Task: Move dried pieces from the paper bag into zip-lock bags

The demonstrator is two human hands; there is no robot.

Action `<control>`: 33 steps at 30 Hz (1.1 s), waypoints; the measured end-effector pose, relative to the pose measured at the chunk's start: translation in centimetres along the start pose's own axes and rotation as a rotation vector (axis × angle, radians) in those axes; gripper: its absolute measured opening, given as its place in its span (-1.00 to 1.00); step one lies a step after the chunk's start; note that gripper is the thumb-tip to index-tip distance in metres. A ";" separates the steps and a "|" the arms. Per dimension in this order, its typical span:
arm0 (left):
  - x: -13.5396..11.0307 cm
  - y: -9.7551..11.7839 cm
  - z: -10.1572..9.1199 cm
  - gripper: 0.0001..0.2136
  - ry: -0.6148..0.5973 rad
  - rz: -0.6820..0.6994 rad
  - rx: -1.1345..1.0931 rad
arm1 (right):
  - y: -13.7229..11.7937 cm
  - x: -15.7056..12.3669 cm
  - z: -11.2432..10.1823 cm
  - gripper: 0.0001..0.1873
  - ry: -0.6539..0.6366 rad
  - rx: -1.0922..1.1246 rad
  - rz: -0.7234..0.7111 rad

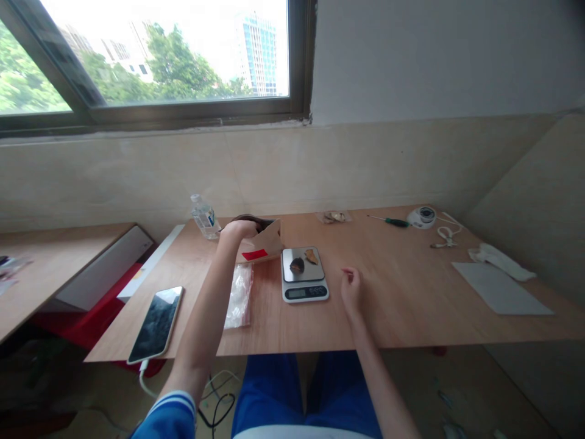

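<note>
My left hand (242,230) reaches into the open top of a brown paper bag (269,244) with a red patch on its front. Its fingers are hidden inside. To the right of the bag stands a white digital kitchen scale (305,294) with a steel plate. On that plate lie a dark, rounded dried piece (297,265) and a smaller tan-brown piece (311,256), apart from each other. My right hand (351,288) rests on the table right of the scale, fingers curled in and nothing seen in them. Clear plastic zip bags (239,297) lie below the paper bag, partly behind my left forearm.
A phone (156,323) with a cable lies at the left, a water bottle (205,217) behind. Along the back are a small filled plastic bag (334,217), a green screwdriver (395,222) and a dome camera (421,217). A grey sheet (500,289) and white cloth (501,261) lie right.
</note>
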State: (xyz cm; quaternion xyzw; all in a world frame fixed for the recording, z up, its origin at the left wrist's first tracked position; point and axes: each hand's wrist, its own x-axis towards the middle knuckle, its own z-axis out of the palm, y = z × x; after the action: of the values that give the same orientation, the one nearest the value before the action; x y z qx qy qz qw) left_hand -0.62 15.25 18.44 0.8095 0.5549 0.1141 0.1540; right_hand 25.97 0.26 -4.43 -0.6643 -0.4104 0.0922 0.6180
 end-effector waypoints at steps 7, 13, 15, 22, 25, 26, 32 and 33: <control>-0.5 0.2 -0.2 -0.79 -0.133 -0.041 0.111 | 0.3 0.1 0.1 -0.84 -0.018 0.004 -0.002; -1.3 -0.3 -0.6 -0.73 -0.124 -0.003 0.117 | 0.8 0.3 0.3 -0.84 -0.031 -0.015 -0.017; -1.6 -0.4 -1.1 -0.70 -0.106 0.033 0.123 | 0.8 0.4 0.4 -0.84 -0.032 -0.015 -0.019; -2.8 -0.2 -2.5 -0.74 -0.015 0.134 0.157 | 0.8 0.4 0.5 -0.85 -0.027 -0.013 -0.024; -3.6 0.2 -2.8 -0.74 0.026 0.146 0.196 | 0.9 0.4 0.5 -0.85 -0.029 -0.007 -0.023; -3.9 0.3 -2.9 -0.74 0.057 0.142 0.211 | 0.9 0.4 0.5 -0.84 -0.029 -0.006 -0.022; -5.5 0.2 -4.0 -0.76 0.176 0.120 0.158 | 1.2 0.4 0.6 -0.82 -0.031 -0.005 -0.010; -5.6 0.1 -4.1 -0.75 0.187 0.125 0.145 | 1.2 0.4 0.6 -0.82 -0.033 -0.004 -0.008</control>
State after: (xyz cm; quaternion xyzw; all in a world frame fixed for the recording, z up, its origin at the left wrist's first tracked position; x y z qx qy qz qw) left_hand -3.98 10.47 22.19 0.8373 0.5223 0.1579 0.0355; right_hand 26.37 1.10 -5.52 -0.6624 -0.4234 0.0998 0.6100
